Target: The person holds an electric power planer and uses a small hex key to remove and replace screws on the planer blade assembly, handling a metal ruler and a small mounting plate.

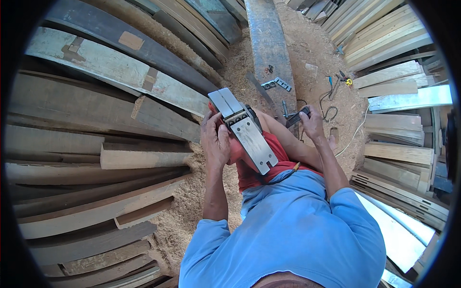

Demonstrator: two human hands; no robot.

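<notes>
An electric hand planer [254, 141] rests upside down on my lap, its silver sole plates facing up and the cutter opening between them. My left hand [215, 141] is closed around the planer's side, thumb near the cutter opening. My right hand [314, 125] grips a dark, flat rectangular block [294, 118] to the right of the planer; its exact kind I cannot make out. Close beyond that block, a small metal tool [285, 109] stands out at the plank's near end. The planer's cord with a yellowish end [296, 166] lies across my lap.
A long worn plank [269, 38] runs ahead, bearing metal clamp-like parts [283, 84] and a flat metal strip [260, 89]. Yellow-handled pliers [347, 81] and a black cable [324, 108] lie on sawdust-covered ground. Stacked timber [62, 96] lines the left; boards [398, 153] fill the right.
</notes>
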